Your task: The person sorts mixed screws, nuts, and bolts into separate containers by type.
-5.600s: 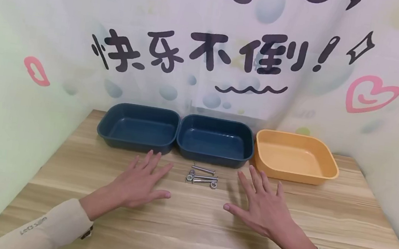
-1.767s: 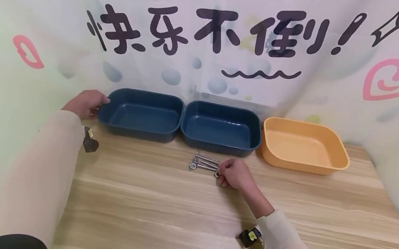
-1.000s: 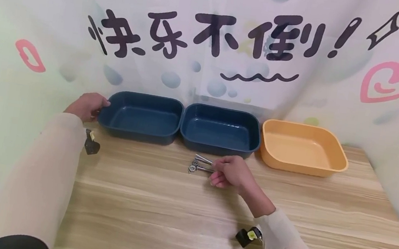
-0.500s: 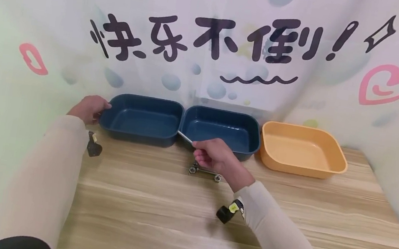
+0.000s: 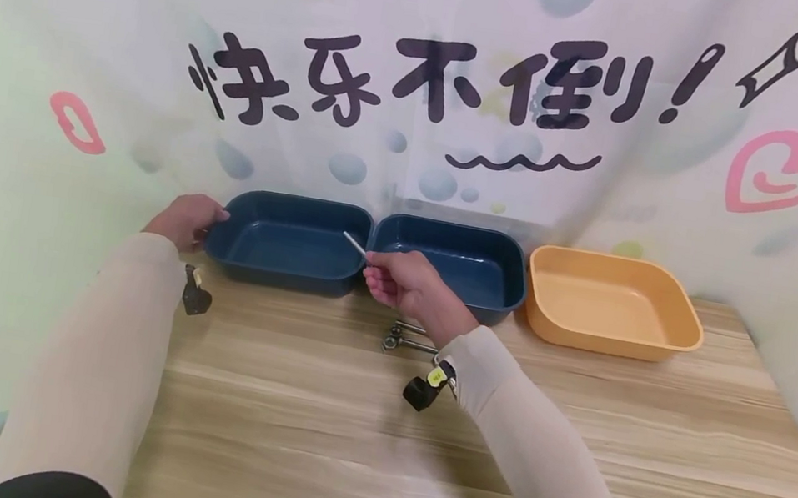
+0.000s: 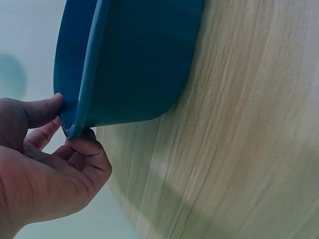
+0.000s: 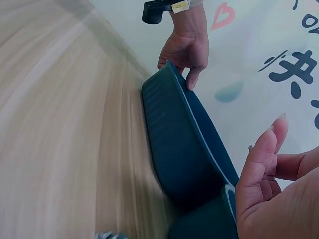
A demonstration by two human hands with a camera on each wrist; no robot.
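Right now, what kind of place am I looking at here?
Probably a staged tabletop set rather than a real workshop: a wooden table closed in by a printed cartoon backdrop, three plastic trays in a row, such as the yellow tray, and loose bolts laid out.

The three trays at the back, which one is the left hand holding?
The leftmost dark blue tray: the left hand grips its outer rim. The middle blue tray and the orange tray go unheld.
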